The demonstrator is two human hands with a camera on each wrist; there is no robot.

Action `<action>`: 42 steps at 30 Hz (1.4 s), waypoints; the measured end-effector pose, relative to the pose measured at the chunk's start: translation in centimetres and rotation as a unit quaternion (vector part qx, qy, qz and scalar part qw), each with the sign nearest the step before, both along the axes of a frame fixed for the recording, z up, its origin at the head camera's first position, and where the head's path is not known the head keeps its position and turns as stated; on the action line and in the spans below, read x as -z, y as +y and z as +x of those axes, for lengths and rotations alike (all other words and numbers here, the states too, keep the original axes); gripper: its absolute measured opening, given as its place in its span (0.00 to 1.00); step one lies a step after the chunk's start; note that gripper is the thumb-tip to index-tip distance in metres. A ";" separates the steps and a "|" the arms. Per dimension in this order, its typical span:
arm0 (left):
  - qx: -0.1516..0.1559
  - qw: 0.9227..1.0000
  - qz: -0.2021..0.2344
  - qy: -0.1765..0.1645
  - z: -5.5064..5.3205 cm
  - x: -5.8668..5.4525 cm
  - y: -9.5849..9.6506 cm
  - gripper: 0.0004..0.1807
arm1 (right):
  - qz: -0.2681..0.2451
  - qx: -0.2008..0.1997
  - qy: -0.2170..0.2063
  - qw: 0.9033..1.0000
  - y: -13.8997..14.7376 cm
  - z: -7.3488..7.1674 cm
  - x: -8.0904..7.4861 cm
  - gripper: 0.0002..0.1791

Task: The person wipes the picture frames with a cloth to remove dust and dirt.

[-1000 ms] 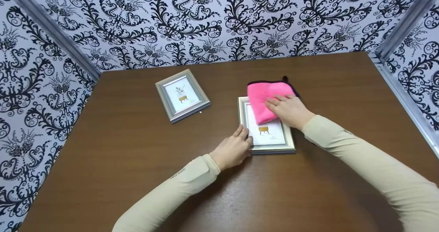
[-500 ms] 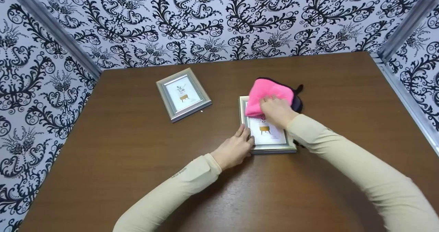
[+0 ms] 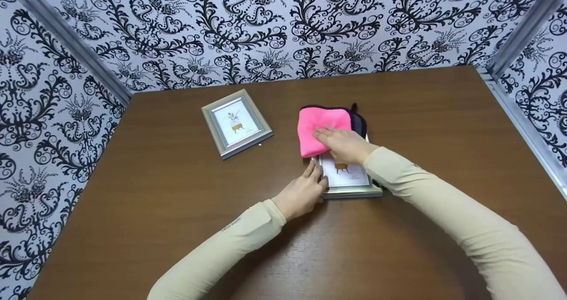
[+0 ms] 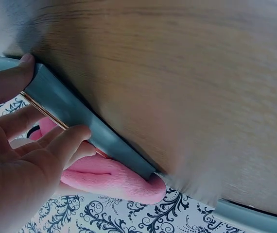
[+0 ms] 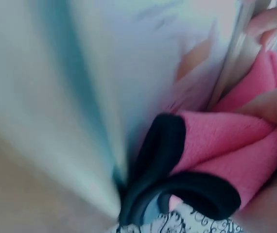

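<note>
In the head view a picture frame (image 3: 354, 191), pale gold and silver with a small stool print, lies flat on the wooden table. My left hand (image 3: 300, 196) holds its lower left corner; the left wrist view has the thumb at one end of the frame's edge (image 4: 75, 104) and fingers along its side. My right hand (image 3: 345, 146) grips a pink cloth (image 3: 310, 134) with dark trim, its fingers spread over the top. This cloth covers the frame's upper part and overhangs its left side. Folds of the cloth (image 5: 226, 141) bunch by the hand in the right wrist view.
A second picture frame (image 3: 237, 123), with a plant print, lies angled at the back left. Beside it is a tiny white speck (image 3: 260, 144). Patterned black-and-white walls (image 3: 248, 29) stand behind and at both sides of the table (image 3: 177, 193).
My right hand has moved the cloth leftward across the frame's upper part, past its left edge. Its fingers curled midway and are now spread. The left hand and both frames have stayed put.
</note>
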State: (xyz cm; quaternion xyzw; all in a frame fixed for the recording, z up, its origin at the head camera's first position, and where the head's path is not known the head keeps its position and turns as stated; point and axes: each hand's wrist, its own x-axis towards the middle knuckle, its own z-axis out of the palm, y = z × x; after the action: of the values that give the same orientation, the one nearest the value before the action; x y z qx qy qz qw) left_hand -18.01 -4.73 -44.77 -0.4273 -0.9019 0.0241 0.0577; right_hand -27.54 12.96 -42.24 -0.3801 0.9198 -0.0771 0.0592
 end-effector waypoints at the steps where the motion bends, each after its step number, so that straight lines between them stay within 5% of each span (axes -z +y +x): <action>1: -0.002 1.000 0.001 -0.002 0.0 0.0 0.0 0.20 | 0.007 -0.010 0.006 1.000 0.4 -0.1 0.1 0.32; 8: -0.016 1.000 0.015 -0.021 0.0 0.0 -0.3 0.24 | 0.084 -0.065 0.100 0.989 3.8 -0.4 0.3 0.25; 14: -0.011 1.000 0.014 -0.019 -0.1 -0.3 -0.2 0.22 | 0.075 -0.033 0.120 0.989 6.5 -0.2 0.1 0.24; 21: 0.004 1.000 0.008 -0.005 -0.4 -0.1 -0.3 0.22 | 0.011 0.099 0.041 0.994 7.0 0.5 -0.8 0.27; 29: -0.008 0.999 0.007 -0.030 -0.3 -0.2 0.2 0.22 | -0.103 0.203 -0.046 0.973 6.9 -0.9 -1.1 0.29; 35: -0.013 0.999 0.006 -0.042 -0.4 -0.3 0.5 0.20 | -0.151 0.239 -0.095 0.954 7.3 -0.7 -1.2 0.26; 42: -0.005 0.999 0.014 -0.032 -0.5 -0.3 0.1 0.20 | -0.138 0.233 -0.101 0.957 7.1 2.8 -0.9 0.31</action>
State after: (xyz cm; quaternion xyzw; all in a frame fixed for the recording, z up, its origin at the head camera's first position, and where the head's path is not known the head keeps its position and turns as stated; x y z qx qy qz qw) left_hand -18.51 -4.59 -44.44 -0.4224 -0.9057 -0.0023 0.0346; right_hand -24.75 20.05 -41.34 -0.1498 0.9526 -0.2530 0.0787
